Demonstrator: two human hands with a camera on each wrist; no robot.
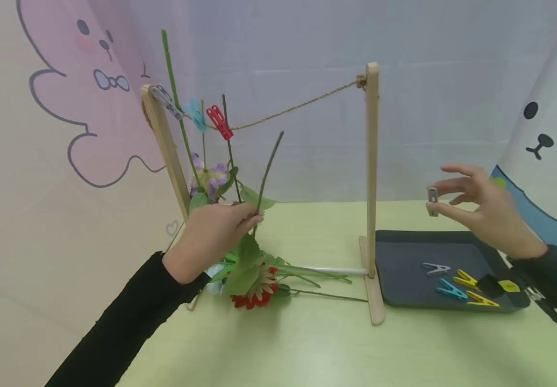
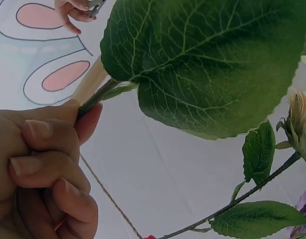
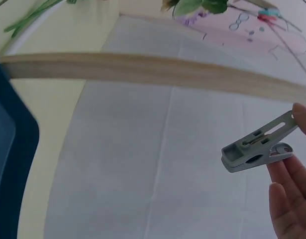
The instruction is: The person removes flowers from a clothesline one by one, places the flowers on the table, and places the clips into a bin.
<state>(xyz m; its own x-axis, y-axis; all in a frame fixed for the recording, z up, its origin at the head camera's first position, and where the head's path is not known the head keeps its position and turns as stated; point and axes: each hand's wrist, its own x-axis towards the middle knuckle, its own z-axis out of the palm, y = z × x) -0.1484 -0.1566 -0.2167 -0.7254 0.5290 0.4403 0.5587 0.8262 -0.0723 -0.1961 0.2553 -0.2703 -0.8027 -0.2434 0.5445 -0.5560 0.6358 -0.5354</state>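
Observation:
My left hand [image 1: 215, 236] pinches a dark flower stem [image 1: 270, 169] between thumb and forefinger. A broad green leaf [image 2: 202, 64] grows from this stem just past the fingertips. Below the hand hangs a red and cream flower head [image 1: 259, 285]; whether it belongs to the held stem I cannot tell. Over at the right, my right hand [image 1: 486, 209] pinches a grey clothespin [image 3: 257, 144] by its handles, apart from the rope [image 1: 302, 110]. On that rope, a grey clip [image 1: 166, 101], a light blue clothespin [image 1: 195, 114] and a red clothespin [image 1: 219, 122] hold upside-down flower stems.
A wooden post [image 1: 372, 172] carries the rope's right end, another post [image 1: 167, 145] its left. Right of the frame, a dark tray [image 1: 404, 263] contains several loose clothespins. More green stems [image 1: 307, 274] lie on the table [image 1: 317, 338] between the posts.

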